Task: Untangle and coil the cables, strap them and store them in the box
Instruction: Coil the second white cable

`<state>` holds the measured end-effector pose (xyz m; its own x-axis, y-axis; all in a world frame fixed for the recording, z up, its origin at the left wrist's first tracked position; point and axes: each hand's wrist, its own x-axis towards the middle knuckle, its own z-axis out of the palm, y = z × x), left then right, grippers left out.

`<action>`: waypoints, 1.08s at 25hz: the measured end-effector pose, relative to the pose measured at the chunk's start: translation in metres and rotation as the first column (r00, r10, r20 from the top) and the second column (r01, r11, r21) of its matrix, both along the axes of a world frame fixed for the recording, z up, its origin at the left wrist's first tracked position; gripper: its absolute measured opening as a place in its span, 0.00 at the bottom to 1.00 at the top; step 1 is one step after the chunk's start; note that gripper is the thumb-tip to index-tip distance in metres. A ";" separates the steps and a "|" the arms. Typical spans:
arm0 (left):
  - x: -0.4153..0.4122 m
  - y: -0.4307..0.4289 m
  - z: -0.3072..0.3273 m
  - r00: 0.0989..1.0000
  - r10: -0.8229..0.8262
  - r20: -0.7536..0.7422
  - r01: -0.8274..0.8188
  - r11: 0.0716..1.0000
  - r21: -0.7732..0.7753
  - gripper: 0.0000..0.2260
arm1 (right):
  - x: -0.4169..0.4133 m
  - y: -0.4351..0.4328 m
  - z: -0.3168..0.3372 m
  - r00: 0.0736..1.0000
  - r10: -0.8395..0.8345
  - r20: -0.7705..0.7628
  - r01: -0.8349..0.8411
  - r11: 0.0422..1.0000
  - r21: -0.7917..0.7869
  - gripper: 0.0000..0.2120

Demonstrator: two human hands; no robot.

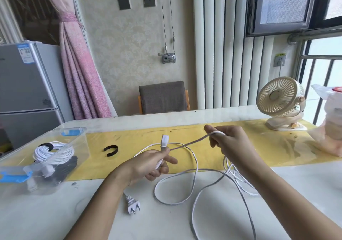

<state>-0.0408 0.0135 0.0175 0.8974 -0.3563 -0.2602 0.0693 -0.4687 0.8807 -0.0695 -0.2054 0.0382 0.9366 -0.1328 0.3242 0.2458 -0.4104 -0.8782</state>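
"Left hand (pixel 153 165), what did it hold?"

"It pinched the flat white cable (pixel 192 141) just below its connector end (pixel 164 141). The right hand (pixel 229 143) gripped a loop of that cable above the yellow mat (pixel 129 138)."

"And the rest?"

"Loose loops lay on the table (pixel 185 117), with the two-pin plug (pixel 132 203) beside the left forearm. A black strap (pixel 111 150) lay near the clear box (pixel 81 147), which held a coiled white cable (pixel 53 152)."

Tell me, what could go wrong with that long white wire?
The white cable lies in loose loops that cross below the right hand; pulling hard might tighten them into a knot. The plug lies near the left hand and could get knocked or dragged.
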 end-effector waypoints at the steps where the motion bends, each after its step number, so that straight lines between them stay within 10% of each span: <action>1: 0.003 0.000 -0.003 0.999 0.046 0.009 -0.046 0.999 -0.003 0.23 | -0.003 0.005 -0.001 0.999 0.044 0.013 -0.045 0.999 0.018 0.21; 7: 0.015 -0.003 -0.014 0.967 0.249 0.057 -0.241 0.963 -0.117 0.23 | -0.025 0.030 -0.004 0.870 0.463 0.171 -0.471 0.882 0.009 0.10; 14: 0.026 -0.001 -0.010 0.930 0.360 -0.077 -0.306 0.638 -0.707 0.06 | -0.029 0.046 -0.033 0.717 0.676 0.171 -0.457 0.640 -0.617 0.15; 20: 0.019 0.029 0.015 0.959 -0.252 -0.132 -0.088 0.177 -0.980 0.09 | -0.014 0.043 -0.049 0.760 0.649 -0.045 -0.493 0.529 -0.691 0.14; 27: -0.011 0.045 0.031 0.821 -0.562 0.095 0.326 0.326 -0.887 0.10 | 0.014 0.006 -0.037 0.934 0.335 -0.126 -0.347 0.761 -0.549 0.11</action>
<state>-0.0517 0.0586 0.0483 0.4991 -0.8187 0.2841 0.3163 0.4773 0.8198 -0.0557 -0.1989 0.0013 0.8923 0.3928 0.2227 0.4489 -0.7184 -0.5314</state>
